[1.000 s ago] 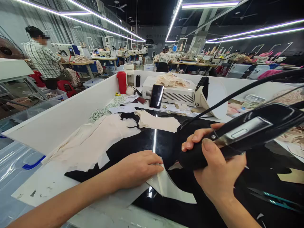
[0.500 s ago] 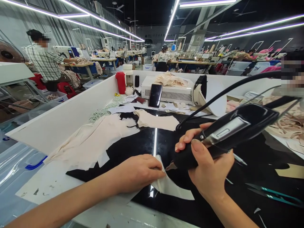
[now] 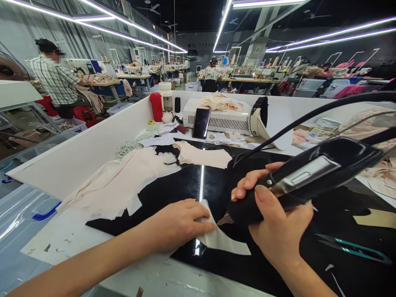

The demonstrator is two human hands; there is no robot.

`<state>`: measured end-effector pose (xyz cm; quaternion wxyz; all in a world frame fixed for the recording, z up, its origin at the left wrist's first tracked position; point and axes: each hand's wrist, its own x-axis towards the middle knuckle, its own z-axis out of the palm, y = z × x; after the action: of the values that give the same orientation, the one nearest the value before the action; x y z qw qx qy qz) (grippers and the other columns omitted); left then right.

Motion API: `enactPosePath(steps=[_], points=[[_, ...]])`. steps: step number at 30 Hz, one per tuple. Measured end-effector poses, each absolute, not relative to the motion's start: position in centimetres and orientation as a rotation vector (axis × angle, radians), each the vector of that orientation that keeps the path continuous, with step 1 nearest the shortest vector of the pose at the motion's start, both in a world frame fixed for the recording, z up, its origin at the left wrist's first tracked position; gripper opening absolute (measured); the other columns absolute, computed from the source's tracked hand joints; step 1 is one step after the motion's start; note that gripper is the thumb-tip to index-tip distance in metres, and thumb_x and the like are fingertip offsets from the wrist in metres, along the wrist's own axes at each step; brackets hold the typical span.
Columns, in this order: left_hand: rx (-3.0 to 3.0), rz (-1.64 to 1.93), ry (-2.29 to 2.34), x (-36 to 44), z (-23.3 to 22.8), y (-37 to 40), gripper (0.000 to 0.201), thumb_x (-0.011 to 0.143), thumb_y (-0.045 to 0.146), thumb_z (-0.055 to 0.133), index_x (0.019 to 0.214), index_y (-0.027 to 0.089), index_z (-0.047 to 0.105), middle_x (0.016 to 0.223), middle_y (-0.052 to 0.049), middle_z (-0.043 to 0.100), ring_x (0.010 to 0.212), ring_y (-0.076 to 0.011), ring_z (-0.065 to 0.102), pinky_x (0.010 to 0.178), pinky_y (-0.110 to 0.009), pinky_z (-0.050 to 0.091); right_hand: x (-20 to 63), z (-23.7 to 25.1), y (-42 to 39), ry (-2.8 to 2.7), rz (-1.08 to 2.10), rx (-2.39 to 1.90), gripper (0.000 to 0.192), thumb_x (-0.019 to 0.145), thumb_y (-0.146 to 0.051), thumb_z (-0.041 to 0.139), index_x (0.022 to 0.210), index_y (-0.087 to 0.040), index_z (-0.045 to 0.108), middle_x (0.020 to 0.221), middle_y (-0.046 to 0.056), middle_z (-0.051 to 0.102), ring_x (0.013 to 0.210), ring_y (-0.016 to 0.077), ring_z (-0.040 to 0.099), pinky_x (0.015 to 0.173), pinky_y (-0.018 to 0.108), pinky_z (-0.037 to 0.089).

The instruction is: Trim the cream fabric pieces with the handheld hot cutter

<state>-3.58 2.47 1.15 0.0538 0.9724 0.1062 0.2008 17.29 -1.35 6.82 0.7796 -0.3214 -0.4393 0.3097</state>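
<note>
Both hands work on the glossy black tabletop (image 3: 185, 185): the left hand (image 3: 176, 225) presses flat, fingers spread, on a pale cream fabric piece (image 3: 222, 243), while the right hand (image 3: 278, 225) clamps a black corded handheld tool (image 3: 297, 177), its tip just beside that fabric.

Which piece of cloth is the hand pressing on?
The small white piece under the left hand, beside the black tool; the bigger cream pieces lie farther away, untouched.
</note>
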Motion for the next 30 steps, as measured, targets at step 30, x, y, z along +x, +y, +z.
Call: enactPosePath(steps=[30], points=[[2.981, 0.522, 0.409, -2.4, 1.5, -0.8, 0.019, 0.113, 0.007, 0.054, 0.129, 0.013, 0.064, 0.11, -0.008, 0.072, 0.103, -0.0233, 0.072, 0.089, -0.033, 0.062, 19.6, 6.8, -5.8, -0.938, 0.602, -0.792, 0.039, 0.084, -0.037, 0.1, 0.11, -0.03, 0.071, 0.078, -0.004, 0.072, 0.061, 0.0172, 0.07, 0.059, 0.032, 0.066]])
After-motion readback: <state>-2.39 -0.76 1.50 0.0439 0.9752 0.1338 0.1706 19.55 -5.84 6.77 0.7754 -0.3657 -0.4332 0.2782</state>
